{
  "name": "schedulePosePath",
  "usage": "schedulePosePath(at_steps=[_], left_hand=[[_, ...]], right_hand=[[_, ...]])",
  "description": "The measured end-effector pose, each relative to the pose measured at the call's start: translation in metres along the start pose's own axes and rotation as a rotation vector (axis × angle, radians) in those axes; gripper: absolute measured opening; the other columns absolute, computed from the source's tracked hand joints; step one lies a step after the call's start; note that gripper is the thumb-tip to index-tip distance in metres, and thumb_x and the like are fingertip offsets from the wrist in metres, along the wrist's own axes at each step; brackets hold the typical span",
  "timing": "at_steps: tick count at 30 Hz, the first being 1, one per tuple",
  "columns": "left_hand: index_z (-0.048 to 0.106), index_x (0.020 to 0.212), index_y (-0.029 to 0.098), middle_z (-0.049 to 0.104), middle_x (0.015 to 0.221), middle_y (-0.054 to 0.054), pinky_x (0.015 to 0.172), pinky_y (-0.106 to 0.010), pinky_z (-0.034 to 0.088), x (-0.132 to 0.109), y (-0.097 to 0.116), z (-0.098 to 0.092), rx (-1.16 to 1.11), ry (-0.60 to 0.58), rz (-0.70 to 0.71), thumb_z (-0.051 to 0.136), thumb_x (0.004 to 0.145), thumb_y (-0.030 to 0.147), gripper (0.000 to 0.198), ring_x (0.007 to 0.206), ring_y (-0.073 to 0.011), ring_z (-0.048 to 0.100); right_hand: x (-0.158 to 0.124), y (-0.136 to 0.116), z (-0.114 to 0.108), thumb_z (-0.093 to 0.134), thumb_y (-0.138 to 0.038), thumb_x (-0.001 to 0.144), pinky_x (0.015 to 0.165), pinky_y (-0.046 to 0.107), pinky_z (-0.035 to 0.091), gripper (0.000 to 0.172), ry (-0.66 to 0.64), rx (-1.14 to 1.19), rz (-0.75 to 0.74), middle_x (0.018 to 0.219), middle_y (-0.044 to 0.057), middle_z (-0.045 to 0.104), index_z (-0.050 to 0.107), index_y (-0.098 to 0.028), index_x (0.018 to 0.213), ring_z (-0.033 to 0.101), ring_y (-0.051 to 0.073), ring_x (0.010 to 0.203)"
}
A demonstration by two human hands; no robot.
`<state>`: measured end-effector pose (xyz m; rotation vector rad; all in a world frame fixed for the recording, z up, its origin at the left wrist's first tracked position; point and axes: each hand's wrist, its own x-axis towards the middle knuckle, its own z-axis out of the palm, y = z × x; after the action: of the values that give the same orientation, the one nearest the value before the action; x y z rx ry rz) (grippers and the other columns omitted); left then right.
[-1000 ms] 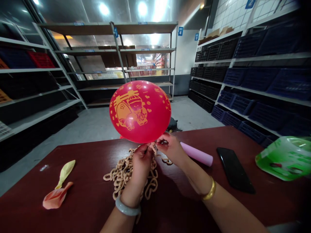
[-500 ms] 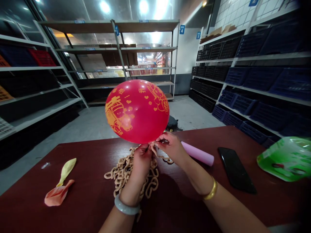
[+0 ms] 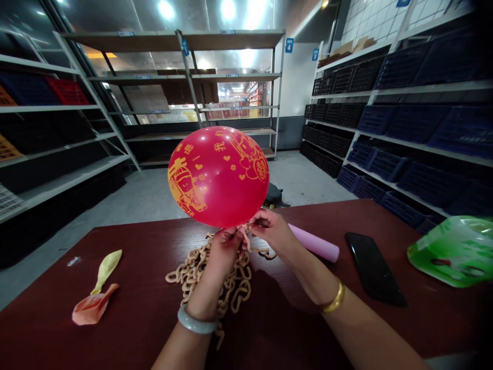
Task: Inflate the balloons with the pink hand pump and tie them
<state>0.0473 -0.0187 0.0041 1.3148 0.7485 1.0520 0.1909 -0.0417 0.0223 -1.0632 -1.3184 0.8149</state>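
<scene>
Lower left on the counter lie two limp balloons. A beige chain heaps beneath the left hand. At centre, its fingers and the right hand pinch the neck of the red balloon. A pink tube and a phone lie to the right, with shelves beyond.

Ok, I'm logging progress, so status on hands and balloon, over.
Left hand, right hand: both pinched at neck of red balloon. Balloon inflated, above chain strip pile. Nothing blocking.

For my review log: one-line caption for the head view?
The left hand and right hand pinch a red balloon at its neck above a beige chain on the table.
</scene>
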Motion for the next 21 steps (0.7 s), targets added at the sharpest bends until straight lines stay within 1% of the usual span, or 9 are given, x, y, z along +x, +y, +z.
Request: schedulePosePath(at_steps=[3,6,8,10,15,19,21], left_hand=[[0.063,0.070,0.014,0.052,0.049,0.003,0.038,-0.019,0.031,0.000,0.000,0.000,0.004,0.018,0.011,0.069,0.074,0.049,0.036,0.039,-0.0082,0.040],[0.063,0.070,0.014,0.051,0.049,0.003,0.039,-0.019,0.031,0.001,0.000,0.000,0.043,0.038,0.019,0.068,0.074,0.047,0.034,0.040,-0.0081,0.040],[0.063,0.071,0.014,0.051,0.049,0.003,0.040,-0.019,0.032,0.001,-0.001,0.000,0.093,0.046,0.031,0.068,0.074,0.046,0.032,0.041,-0.0082,0.040],[0.064,0.071,0.015,0.052,0.050,0.003,0.040,-0.019,0.031,0.001,-0.002,0.000,0.133,0.063,0.031,0.067,0.075,0.045,0.031,0.041,-0.0084,0.042],[0.059,0.061,0.014,0.051,0.047,0.002,0.039,-0.020,0.029,-0.001,-0.005,0.002,0.118,0.108,0.000,0.065,0.075,0.050,0.038,0.039,-0.0082,0.040],[0.058,0.064,0.015,0.054,0.051,0.001,0.041,-0.019,0.032,-0.004,-0.003,0.005,-0.008,0.153,0.000,0.068,0.073,0.046,0.034,0.042,-0.0085,0.044],[0.058,0.064,0.015,0.053,0.051,0.002,0.040,-0.019,0.031,-0.005,-0.002,0.005,-0.019,0.147,-0.003,0.067,0.074,0.047,0.035,0.041,-0.0084,0.043]], right_hand=[[0.002,-0.003,-0.005,0.064,-0.022,0.075,0.072,0.030,0.050,0.002,-0.026,-0.206,-0.117,0.083,0.002,0.066,0.064,-0.020,0.075,0.063,0.016,0.076],[0.002,-0.006,-0.007,0.063,-0.020,0.078,0.070,0.029,0.049,0.004,-0.014,-0.345,-0.187,0.082,0.003,0.066,0.067,-0.020,0.077,0.062,0.016,0.075],[0.001,-0.007,-0.006,0.065,-0.019,0.076,0.066,0.028,0.048,0.002,0.030,-0.386,-0.212,0.080,0.002,0.065,0.066,-0.020,0.075,0.060,0.015,0.071],[-0.001,-0.007,-0.003,0.066,-0.017,0.075,0.066,0.028,0.048,0.004,0.075,-0.425,-0.253,0.083,0.003,0.064,0.065,-0.020,0.073,0.060,0.016,0.073],[-0.006,-0.009,0.003,0.062,-0.018,0.078,0.081,0.036,0.048,0.005,0.124,-0.530,-0.365,0.091,0.007,0.062,0.063,-0.020,0.074,0.059,0.021,0.090],[-0.009,-0.009,0.006,0.059,-0.020,0.082,0.087,0.038,0.047,0.005,0.144,-0.531,-0.436,0.095,0.008,0.061,0.061,-0.020,0.077,0.057,0.023,0.096],[-0.010,-0.008,0.006,0.057,-0.021,0.085,0.089,0.038,0.046,0.006,0.134,-0.529,-0.464,0.097,0.009,0.062,0.062,-0.020,0.081,0.056,0.023,0.100]])
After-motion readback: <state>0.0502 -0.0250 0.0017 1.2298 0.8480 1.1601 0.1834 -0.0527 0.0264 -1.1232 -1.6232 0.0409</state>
